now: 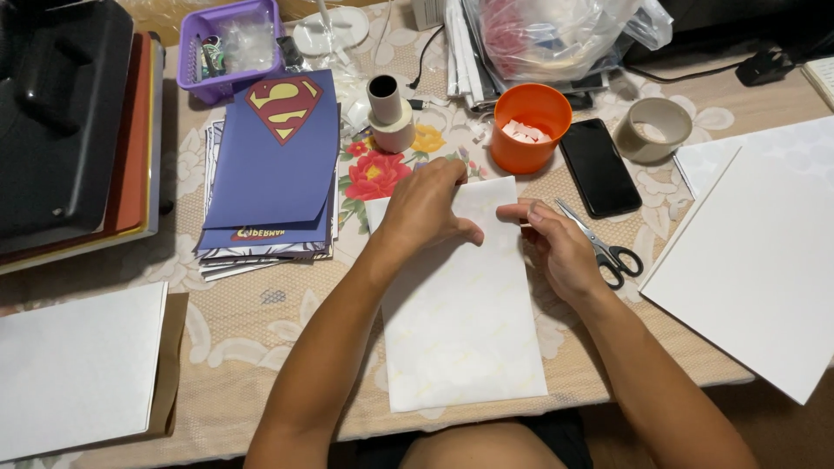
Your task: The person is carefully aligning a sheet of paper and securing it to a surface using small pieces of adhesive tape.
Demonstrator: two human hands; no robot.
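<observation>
The white sheet [465,321] lies flat on the table [252,321], directly below the orange cup [530,126]. The left hand [426,208] presses palm-down on the sheet's upper part, grip released. The right hand [560,247] pinches the sheet's upper right edge, just left of the scissors [604,247].

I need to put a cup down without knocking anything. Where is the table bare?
Bare cloth lies between the blue card stack, the white sheet on the left and the left hand's forearm. A narrower strip runs between the right hand and the large white board. The far edge, around the orange cup, phone and tape rolls, is crowded.
</observation>
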